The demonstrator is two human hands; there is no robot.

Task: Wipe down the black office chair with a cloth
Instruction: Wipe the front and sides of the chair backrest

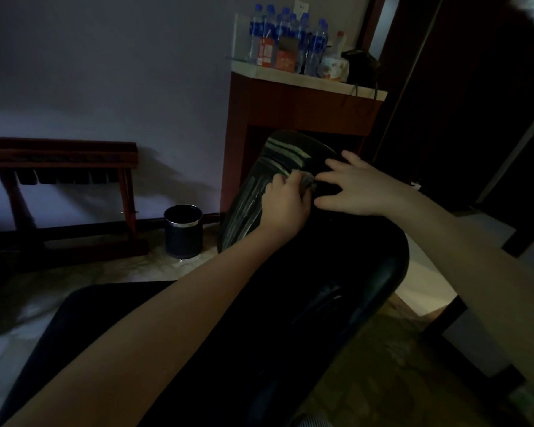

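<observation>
Black leather chair back runs away from us, long axis toward the cabinet, top edge farthest. Our left hand is bunched shut on the cloth, pressed to the upper back; streaks lie just beyond & left of its fingers. Right hand rests splayed, gripping nothing, touching the chair beside the cloth. Left hand's nearer the streaks, so we'd judge it wipes next.

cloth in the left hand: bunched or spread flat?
Bunched. The left hand closes around the cloth; only a small crumpled wad shows on the black office chair.
</observation>
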